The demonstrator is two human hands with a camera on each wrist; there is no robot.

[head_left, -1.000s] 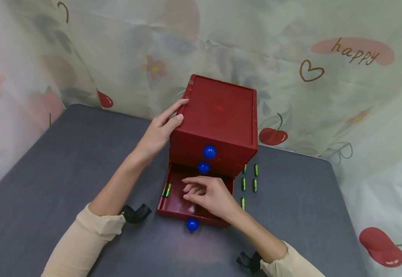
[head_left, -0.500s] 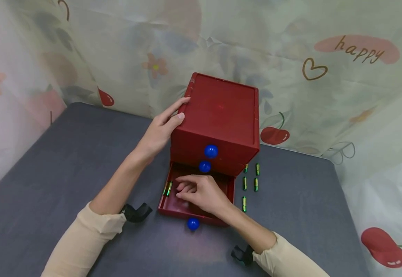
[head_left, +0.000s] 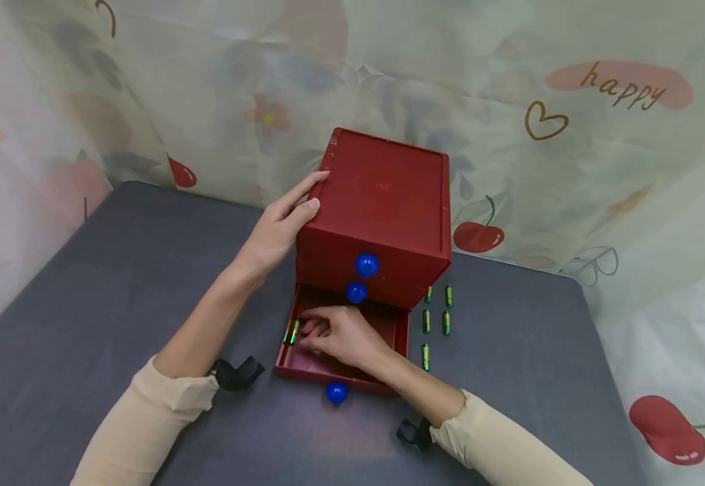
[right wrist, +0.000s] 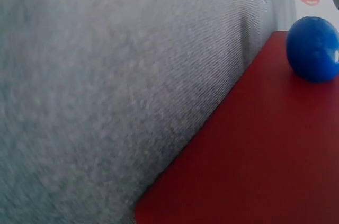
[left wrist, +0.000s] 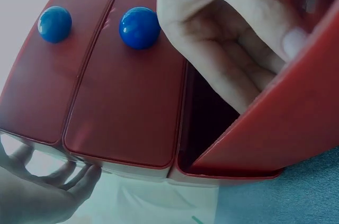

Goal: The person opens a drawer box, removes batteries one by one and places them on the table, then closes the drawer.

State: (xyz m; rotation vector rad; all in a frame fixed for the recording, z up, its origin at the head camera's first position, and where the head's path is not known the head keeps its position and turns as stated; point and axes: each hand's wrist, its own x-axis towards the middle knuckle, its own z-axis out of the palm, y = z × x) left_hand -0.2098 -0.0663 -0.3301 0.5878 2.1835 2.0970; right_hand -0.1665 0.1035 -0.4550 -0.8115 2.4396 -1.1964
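A red cabinet has its bottom drawer pulled out. Fairly straight fingers of my left hand rest against the cabinet's left side, at the top edge. Inside the drawer, my right hand is loosely bent, thumb and index apart, with nothing visible between them. Its fingertips are just right of two green-gold batteries lying side by side along the drawer's left wall. In the left wrist view, the right hand reaches behind the drawer's front panel, which hides some fingertips.
Several more batteries lie on the dark grey table, right of the cabinet. Blue round knobs stick out from the upper drawers and from the open drawer's front. A patterned cloth hangs behind.
My right hand has moved left inside the drawer, closer to the two batteries. My left hand stays on the cabinet, and the batteries lie as before.
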